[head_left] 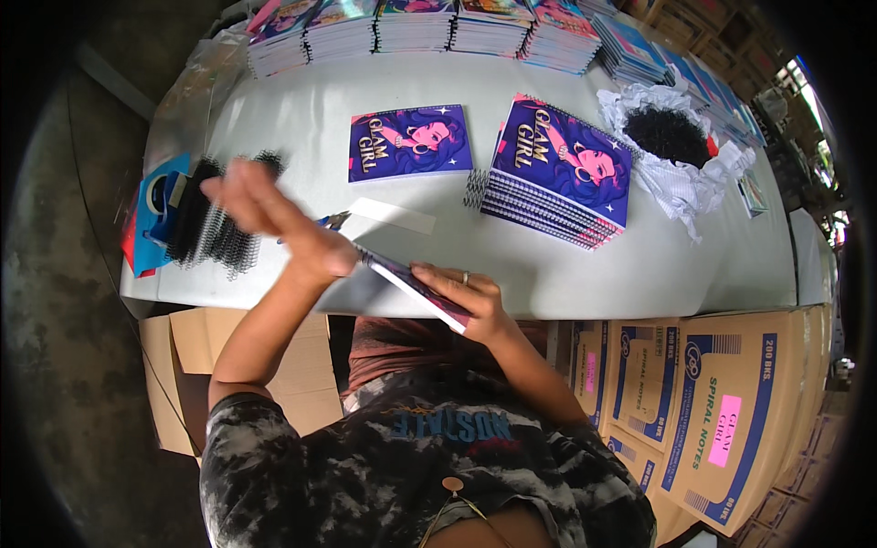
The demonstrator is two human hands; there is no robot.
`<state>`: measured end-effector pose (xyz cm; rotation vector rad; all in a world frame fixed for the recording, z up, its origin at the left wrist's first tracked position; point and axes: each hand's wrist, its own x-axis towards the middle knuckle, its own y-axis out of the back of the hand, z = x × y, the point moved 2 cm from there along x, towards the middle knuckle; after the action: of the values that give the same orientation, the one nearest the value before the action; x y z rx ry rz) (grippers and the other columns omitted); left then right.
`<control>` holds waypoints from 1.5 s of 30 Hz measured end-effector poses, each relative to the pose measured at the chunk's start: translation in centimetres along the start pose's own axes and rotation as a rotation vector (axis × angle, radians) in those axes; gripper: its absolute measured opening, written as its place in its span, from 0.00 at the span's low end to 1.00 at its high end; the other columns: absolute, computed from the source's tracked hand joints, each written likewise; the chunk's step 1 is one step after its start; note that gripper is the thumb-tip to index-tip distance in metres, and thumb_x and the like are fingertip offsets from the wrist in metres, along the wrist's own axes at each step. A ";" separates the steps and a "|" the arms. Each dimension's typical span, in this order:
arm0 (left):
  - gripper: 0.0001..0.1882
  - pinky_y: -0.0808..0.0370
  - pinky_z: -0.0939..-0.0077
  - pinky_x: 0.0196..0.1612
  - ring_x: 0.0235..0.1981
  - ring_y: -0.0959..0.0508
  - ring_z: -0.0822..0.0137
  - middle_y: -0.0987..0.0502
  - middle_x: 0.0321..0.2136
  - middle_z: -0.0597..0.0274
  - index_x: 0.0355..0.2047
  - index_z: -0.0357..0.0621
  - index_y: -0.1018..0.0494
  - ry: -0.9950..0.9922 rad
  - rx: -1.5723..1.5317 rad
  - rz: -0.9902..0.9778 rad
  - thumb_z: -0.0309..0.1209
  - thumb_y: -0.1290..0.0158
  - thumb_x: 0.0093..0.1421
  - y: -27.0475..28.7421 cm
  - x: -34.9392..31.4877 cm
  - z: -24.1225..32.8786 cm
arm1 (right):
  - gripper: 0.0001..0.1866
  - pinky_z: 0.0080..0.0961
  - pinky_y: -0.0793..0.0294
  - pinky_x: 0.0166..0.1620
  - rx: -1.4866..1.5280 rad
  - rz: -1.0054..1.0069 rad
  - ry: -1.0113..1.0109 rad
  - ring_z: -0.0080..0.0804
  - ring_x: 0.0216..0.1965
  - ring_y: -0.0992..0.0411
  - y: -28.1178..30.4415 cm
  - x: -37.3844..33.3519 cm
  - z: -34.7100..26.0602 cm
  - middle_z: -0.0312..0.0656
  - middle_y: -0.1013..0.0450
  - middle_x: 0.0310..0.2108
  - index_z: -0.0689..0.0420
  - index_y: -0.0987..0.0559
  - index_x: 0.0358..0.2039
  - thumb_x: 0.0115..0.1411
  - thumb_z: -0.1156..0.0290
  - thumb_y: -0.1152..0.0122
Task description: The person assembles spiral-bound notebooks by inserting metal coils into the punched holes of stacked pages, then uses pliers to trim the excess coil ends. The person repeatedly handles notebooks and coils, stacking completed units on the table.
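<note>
Notebook (413,289) sat clamped in our right hand (475,306), tilted at the worktop's (585,285) near edge; our blurred left hand (279,219), fingers extended, gripped nothing we could see. We judged an uneven push from it could bend the coil (367,258) or shift the pages (433,307).

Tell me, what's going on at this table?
A person at a pale table holds a notebook in the right hand, tilted and seen nearly edge-on. The left hand, blurred, is open by the notebook's far end; whether it touches is unclear. Dark spiral coils lie at the left. Ahead, a purple-covered book lies flat, with a stack of matching spiral-bound ones to its right.
</note>
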<state>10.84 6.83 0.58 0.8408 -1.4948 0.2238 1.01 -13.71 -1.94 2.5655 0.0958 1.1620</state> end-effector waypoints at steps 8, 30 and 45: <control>0.59 0.66 0.37 0.59 0.62 0.65 0.37 0.58 0.59 0.30 0.58 0.23 0.57 0.149 -0.136 0.082 0.72 0.66 0.48 0.1 -3.8 -1.3 | 0.24 0.29 0.25 0.42 -0.010 0.003 0.038 0.39 0.40 0.25 -0.6 0.5 -0.2 0.46 0.27 0.43 0.60 0.27 0.48 0.47 0.82 0.40; 0.56 0.60 0.40 0.58 0.50 0.41 0.39 0.40 0.49 0.31 0.58 0.40 0.46 -0.201 -0.337 -0.268 0.76 0.66 0.42 -0.9 -3.5 9.3 | 0.26 0.30 0.26 0.40 0.077 0.138 -0.124 0.40 0.38 0.25 -1.2 0.4 1.2 0.47 0.26 0.41 0.57 0.27 0.49 0.45 0.81 0.41; 0.28 0.38 0.63 0.55 0.56 0.37 0.46 0.41 0.54 0.32 0.58 0.27 0.51 0.503 -0.393 -0.473 0.35 0.62 0.64 6.4 6.3 11.3 | 0.37 0.42 0.62 0.64 0.372 0.147 0.166 0.53 0.64 0.60 -3.2 5.4 -4.0 0.51 0.56 0.63 0.58 0.49 0.62 0.57 0.56 0.49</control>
<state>-1.16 2.20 7.13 0.7242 -0.8026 -0.1977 1.89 -8.62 3.41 2.8265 0.1793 1.5392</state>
